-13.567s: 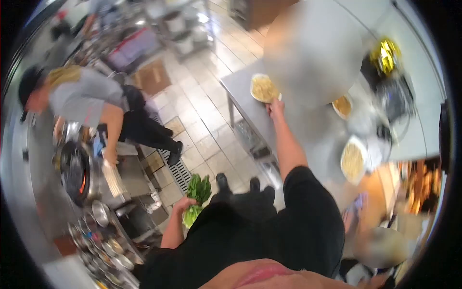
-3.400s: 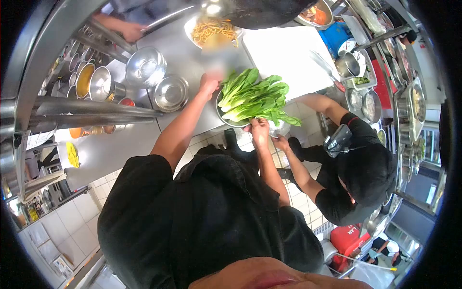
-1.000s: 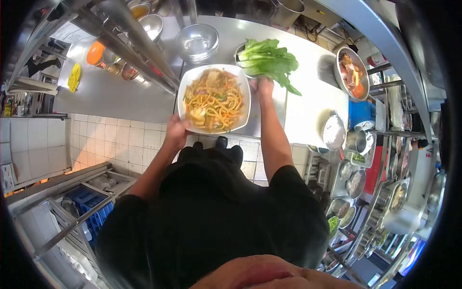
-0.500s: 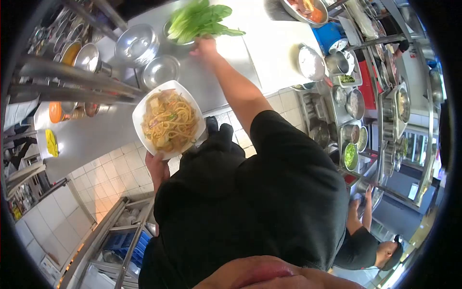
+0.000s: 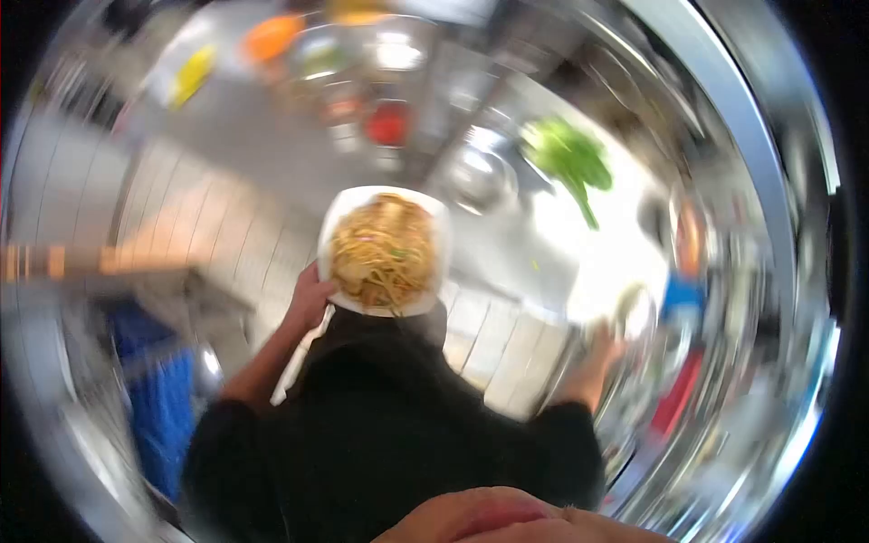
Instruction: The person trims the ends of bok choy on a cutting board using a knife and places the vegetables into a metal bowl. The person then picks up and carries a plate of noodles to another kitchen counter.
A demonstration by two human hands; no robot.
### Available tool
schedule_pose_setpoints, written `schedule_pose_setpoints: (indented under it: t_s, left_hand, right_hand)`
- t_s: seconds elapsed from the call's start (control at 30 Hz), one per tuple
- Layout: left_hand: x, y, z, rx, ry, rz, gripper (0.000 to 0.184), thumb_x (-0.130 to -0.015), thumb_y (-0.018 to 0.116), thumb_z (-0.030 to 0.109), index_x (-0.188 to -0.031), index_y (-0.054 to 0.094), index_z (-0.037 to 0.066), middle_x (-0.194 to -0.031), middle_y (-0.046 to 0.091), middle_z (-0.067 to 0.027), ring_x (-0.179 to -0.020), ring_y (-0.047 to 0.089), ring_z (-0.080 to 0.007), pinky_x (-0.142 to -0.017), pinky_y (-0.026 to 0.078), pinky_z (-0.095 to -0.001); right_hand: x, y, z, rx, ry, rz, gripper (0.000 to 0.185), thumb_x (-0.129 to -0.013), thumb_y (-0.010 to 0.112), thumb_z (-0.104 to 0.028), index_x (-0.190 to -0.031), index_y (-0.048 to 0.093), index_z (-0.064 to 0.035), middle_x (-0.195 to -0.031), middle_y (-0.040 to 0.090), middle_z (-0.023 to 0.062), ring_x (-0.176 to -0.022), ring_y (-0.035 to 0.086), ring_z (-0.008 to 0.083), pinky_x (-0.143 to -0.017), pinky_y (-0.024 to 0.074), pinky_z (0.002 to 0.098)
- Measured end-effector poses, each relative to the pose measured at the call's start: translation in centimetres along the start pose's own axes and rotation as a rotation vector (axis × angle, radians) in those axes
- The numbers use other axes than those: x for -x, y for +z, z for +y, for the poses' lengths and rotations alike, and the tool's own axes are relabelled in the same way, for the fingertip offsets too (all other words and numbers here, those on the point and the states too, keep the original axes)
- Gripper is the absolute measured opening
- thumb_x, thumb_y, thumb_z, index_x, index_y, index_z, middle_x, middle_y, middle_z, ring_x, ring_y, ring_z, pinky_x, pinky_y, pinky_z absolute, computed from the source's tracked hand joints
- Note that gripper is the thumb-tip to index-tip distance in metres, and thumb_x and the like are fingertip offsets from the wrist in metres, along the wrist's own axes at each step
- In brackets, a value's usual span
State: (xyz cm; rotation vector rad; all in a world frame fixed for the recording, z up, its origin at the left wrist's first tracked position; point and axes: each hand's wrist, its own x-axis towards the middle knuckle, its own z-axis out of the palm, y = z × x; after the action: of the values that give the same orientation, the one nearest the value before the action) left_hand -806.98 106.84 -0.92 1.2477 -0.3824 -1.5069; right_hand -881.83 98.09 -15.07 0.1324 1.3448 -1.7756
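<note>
In the head view, my left hand (image 5: 313, 297) grips the lower left rim of a square white bowl (image 5: 438, 213) in front of my body. Stir-fried noodles (image 5: 385, 249) with bits of vegetable fill it. My right hand (image 5: 605, 346) is out to the right, beside a pale round container (image 5: 635, 312) at the counter's near edge. Motion blurs its fingers, and I cannot make out whether it touches or holds anything. Leafy greens (image 5: 570, 163) lie farther off on the counter, next to a metal bowl (image 5: 480, 179).
A steel counter (image 5: 272, 145) runs along the far side, with an orange container (image 5: 273, 38), a red-filled container (image 5: 387, 122) and a yellow cloth-like item (image 5: 192, 77). Metal shelving blurs past at right. Blue crates (image 5: 163, 398) stand on a rack at lower left.
My view has swung round, so the counter appears turned. My right hand has left the leafy greens and moved near the pale container. The noodle bowl stays in my left hand.
</note>
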Motion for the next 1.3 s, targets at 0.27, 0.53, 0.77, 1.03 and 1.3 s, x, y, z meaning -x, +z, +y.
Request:
schedule_pose_setpoints:
  t_s: [0.27,0.53,0.77,1.03,1.3]
  left_hand:
    - [3.0,-4.4,0.9,0.144,0.121,0.322,0.059,-0.065,0.046,-0.014,-0.122,0.058,-0.002,-0.109,0.067,-0.0112,-0.097,0.065,-0.0237,-0.084,0.054,-0.0345]
    - [2.9,-18.8,2.5,0.246,0.269,0.381,0.06,-0.067,0.048,-0.009,-0.126,0.054,-0.001,-0.109,0.066,-0.0119,-0.09,0.067,-0.0252,-0.075,0.057,-0.0369]
    - [6.0,-31.7,9.9,0.361,0.329,0.494,0.058,-0.067,0.049,-0.006,-0.125,0.051,-0.005,-0.113,0.065,-0.0152,-0.092,0.069,-0.0287,-0.074,0.062,-0.0431]
    - [3.3,-46.2,15.9,0.444,0.465,0.703,0.057,-0.07,0.047,-0.006,-0.127,0.051,-0.003,-0.111,0.065,-0.0145,-0.093,0.068,-0.029,-0.078,0.061,-0.0441]
    - [1.0,-63.8,23.8,0.383,0.564,0.88,0.06,-0.072,0.045,-0.01,-0.131,0.049,-0.001,-0.116,0.062,-0.0134,-0.096,0.067,-0.0275,-0.079,0.06,-0.044]
  right_hand:
    - [7.2,10.0,13.0,0.729,0.327,-0.116,0.048,-0.092,0.057,-0.035,-0.114,0.058,0.0073,-0.101,0.065,0.0203,-0.084,0.065,0.0294,-0.068,0.0538,0.0407]
    - [23.1,14.2,22.9,1.074,0.487,-0.293,0.045,-0.086,0.062,-0.032,-0.115,0.058,0.0022,-0.097,0.064,0.0158,-0.078,0.064,0.0273,-0.059,0.051,0.0377]
    - [33.5,17.0,24.7,1.165,0.639,-0.497,0.045,-0.081,0.066,-0.03,-0.116,0.057,-0.0022,-0.093,0.064,0.0119,-0.073,0.063,0.0255,-0.05,0.0485,0.035]
    - [41.4,35.3,37.9,1.435,0.484,-0.77,0.024,-0.074,0.064,-0.008,-0.096,0.055,-0.004,-0.08,0.055,0.0053,-0.062,0.056,0.0179,-0.041,0.0386,0.0245]
    - [63.2,61.4,63.9,1.5,0.42,-1.302,0.013,-0.077,0.065,-0.009,-0.083,0.053,-0.0098,-0.069,0.051,0.0006,-0.051,0.047,0.0093,-0.039,0.0334,0.0235]
